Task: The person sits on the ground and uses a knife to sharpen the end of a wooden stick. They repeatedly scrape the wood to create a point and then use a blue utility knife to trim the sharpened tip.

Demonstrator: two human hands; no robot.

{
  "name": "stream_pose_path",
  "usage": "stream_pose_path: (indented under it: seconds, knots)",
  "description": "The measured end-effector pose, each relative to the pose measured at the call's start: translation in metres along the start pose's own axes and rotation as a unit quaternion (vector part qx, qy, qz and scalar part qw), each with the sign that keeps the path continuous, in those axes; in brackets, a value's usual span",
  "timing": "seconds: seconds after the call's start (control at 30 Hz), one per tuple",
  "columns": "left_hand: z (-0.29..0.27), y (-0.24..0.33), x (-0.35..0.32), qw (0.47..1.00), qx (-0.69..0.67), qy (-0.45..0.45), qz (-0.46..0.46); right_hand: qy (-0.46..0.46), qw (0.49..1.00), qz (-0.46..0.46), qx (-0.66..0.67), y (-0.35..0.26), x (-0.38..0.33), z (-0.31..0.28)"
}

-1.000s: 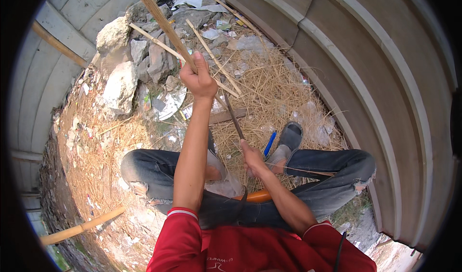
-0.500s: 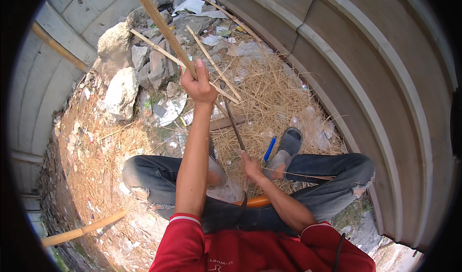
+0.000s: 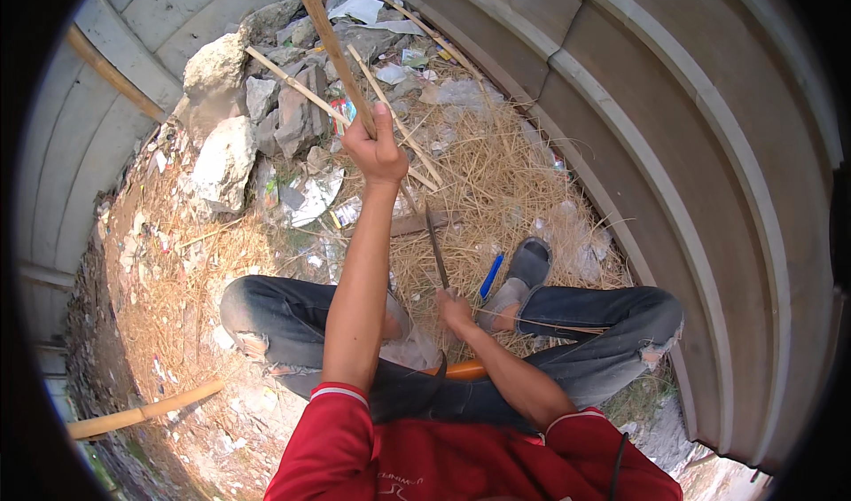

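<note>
My left hand (image 3: 377,151) is closed around a long bamboo stick (image 3: 332,44), held out ahead at a slant. The stick's upper part runs past the top edge of the view, and its lower end comes down below my fist. In my right hand (image 3: 455,312) is a knife (image 3: 437,248) with a long, narrow, dark blade pointing away from me. Its handle is hidden in my fingers. The blade's tip lies close to the stick's lower end; I cannot tell if they touch. Between my feet and beyond lie many thin straw-coloured shavings (image 3: 505,177).
A blue cutter-like tool (image 3: 491,276) lies by my right foot. An orange object (image 3: 465,370) rests near my lap. Split bamboo pieces (image 3: 297,84) lean on rocks (image 3: 222,160). A bamboo pole (image 3: 146,412) lies at lower left. A brown corrugated metal wall (image 3: 674,146) rises on the right.
My left hand and the stick have shifted slightly to the right, with the stick held a little steeper. The right hand and knife have moved slightly left and nearer to me.
</note>
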State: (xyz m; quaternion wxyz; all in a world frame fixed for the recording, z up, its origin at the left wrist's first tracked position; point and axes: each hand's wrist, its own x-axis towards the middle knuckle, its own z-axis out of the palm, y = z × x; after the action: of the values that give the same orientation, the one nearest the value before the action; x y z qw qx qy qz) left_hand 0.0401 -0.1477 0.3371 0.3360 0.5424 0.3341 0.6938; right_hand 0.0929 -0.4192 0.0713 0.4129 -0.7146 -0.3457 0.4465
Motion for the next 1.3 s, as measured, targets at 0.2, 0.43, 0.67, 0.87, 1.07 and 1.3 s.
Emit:
stream_pose_path:
  seconds: [0.2,0.43,0.67,0.87,1.07,1.3]
  knots:
    - [-0.031,-0.009,-0.002,0.999,-0.018,0.029,0.002,-0.101,0.945,0.17,0.261,-0.164,0.003,-0.037]
    - [-0.021,-0.008,0.003,1.0,-0.002,0.009,-0.007,0.04,0.946,-0.163,0.276,-0.117,0.006,-0.002]
    - [-0.023,-0.006,0.011,1.0,0.006,-0.008,0.001,-0.08,0.946,0.268,0.161,-0.104,-0.009,-0.019]
    - [-0.028,-0.006,0.007,1.0,0.003,-0.001,-0.021,-0.016,0.946,-0.044,0.321,-0.197,0.013,-0.026]
    - [-0.038,-0.007,0.01,0.999,-0.031,0.011,-0.008,0.012,0.981,0.039,0.189,-0.053,-0.001,0.017]
    - [-0.062,0.011,0.008,0.989,-0.139,0.043,0.016,0.042,0.932,0.067,0.354,-0.16,0.03,-0.033]
